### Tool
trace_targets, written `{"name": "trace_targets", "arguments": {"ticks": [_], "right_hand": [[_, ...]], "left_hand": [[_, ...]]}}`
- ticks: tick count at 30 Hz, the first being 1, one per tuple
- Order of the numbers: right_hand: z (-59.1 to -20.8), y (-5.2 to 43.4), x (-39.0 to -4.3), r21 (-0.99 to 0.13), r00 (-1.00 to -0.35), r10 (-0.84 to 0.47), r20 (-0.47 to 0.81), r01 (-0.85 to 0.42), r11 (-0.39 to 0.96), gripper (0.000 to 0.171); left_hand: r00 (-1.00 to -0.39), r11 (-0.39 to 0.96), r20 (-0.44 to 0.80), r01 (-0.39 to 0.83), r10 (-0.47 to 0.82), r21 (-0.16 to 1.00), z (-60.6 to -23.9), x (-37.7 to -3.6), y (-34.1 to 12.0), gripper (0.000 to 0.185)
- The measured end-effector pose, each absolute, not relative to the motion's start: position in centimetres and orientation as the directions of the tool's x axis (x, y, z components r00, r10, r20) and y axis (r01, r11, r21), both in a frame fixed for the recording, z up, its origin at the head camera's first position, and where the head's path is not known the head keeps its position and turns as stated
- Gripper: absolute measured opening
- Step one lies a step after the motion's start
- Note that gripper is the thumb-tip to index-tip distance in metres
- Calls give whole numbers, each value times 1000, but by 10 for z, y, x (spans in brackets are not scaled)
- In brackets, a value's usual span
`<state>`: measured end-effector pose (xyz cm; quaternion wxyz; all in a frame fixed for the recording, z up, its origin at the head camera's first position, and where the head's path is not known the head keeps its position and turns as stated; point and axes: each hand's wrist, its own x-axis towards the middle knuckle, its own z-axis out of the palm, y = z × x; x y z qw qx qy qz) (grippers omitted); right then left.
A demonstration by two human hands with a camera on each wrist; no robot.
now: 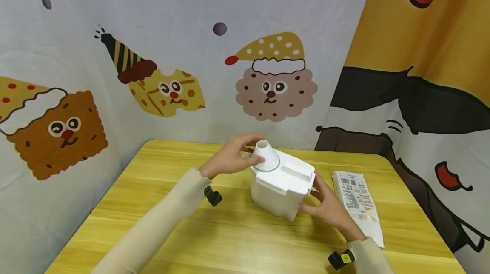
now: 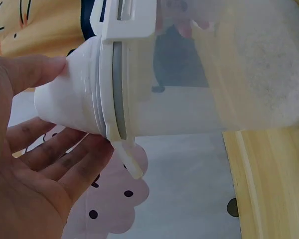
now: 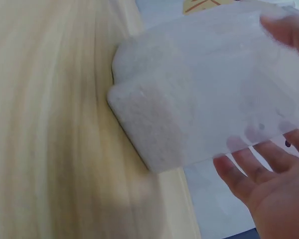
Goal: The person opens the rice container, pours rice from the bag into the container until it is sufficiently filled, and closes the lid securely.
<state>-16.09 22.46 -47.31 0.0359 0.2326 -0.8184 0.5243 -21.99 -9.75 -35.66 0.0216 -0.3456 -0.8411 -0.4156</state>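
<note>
Toward the far middle of the yellow wooden counter (image 1: 160, 206) stands a white, translucent plastic container (image 1: 276, 197) with a flat white lid (image 1: 294, 174) snapped on top; its frosted walls let light through, and what is inside cannot be told from any view. At the left end of the lid rises a white cone-shaped spout cap (image 1: 265, 155), open at its top. The left hand (image 1: 229, 157) comes in from the left and curls around this cap, thumb on the near side and fingers over the far side; the left wrist view shows the thumb (image 2: 35, 74) pressed on the cone and the fingers (image 2: 65, 159) cupped beneath it, so the hand grips the cap. The right hand (image 1: 327, 208) lies against the container's near right wall, just under the lid's edge, fingers spread and nearly straight; the right wrist view shows the fingertips (image 3: 244, 167) flat on the frosted wall, bracing it rather than wrapping it. Just right of the container, near the right hand, a printed packet (image 1: 357, 199) lies flat on the counter. Behind the counter hangs a cartoon backdrop (image 1: 153, 74) of biscuits in party hats.
</note>
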Motion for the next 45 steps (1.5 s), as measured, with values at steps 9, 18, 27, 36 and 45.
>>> {"name": "trace_targets", "arguments": {"ticks": [9, 18, 27, 36, 45], "right_hand": [[-472, 225, -160, -850, -905, -311, 290, -393, 352, 96], [-471, 229, -167, -850, -883, -361, 301, -420, 318, 95], [-468, 235, -180, -855, -841, -449, 302, -447, 261, 92], [-465, 239, -195, -874, -815, -516, 264, -429, 229, 95], [-466, 243, -200, -887, -790, -558, 254, -420, 191, 97]], "left_hand": [[-763, 399, 314, 586, 565, 705, -357, -222, -96, 53], [-769, 405, 329, 588, 548, 700, -356, -219, -95, 52], [-786, 435, 352, 586, 508, 683, -357, -210, -94, 49], [-812, 466, 391, 573, 433, 674, -358, -196, -94, 48], [-785, 463, 433, 614, 443, 639, -359, -190, -93, 45]]}}
